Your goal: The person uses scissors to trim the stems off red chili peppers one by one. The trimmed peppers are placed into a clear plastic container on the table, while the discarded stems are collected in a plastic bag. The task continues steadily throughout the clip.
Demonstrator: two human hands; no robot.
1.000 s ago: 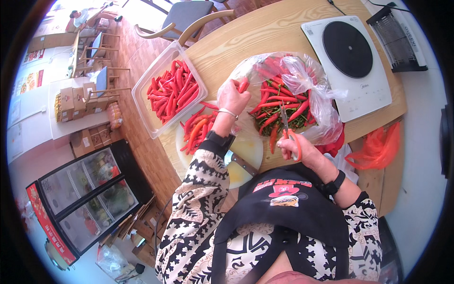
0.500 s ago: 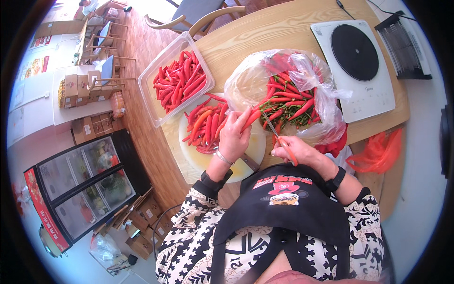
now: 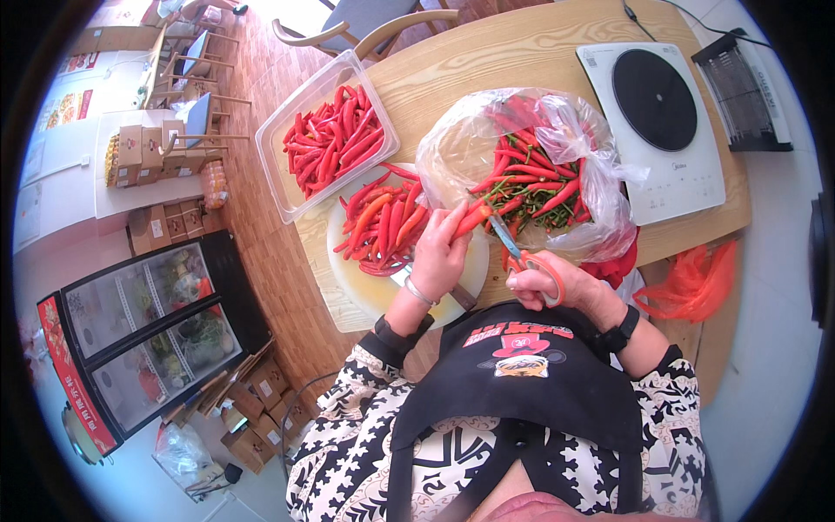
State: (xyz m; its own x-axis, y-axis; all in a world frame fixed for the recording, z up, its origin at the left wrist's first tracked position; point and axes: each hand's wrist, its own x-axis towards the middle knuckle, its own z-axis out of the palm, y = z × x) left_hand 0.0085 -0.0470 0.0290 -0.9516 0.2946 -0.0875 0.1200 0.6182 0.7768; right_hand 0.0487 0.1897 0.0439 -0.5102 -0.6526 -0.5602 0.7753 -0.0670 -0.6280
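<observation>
A single head-worn fisheye view looks steeply down, close over the wooden table point(image 3: 487, 52) and the person's chest.

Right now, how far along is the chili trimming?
Looks done: a clear tub full of red chilies and a pile on the round white board. In hand: the left hand holds one chili while the right hand works orange-handled scissors. Left: the plastic bag holds many stemmed chilies.
</observation>
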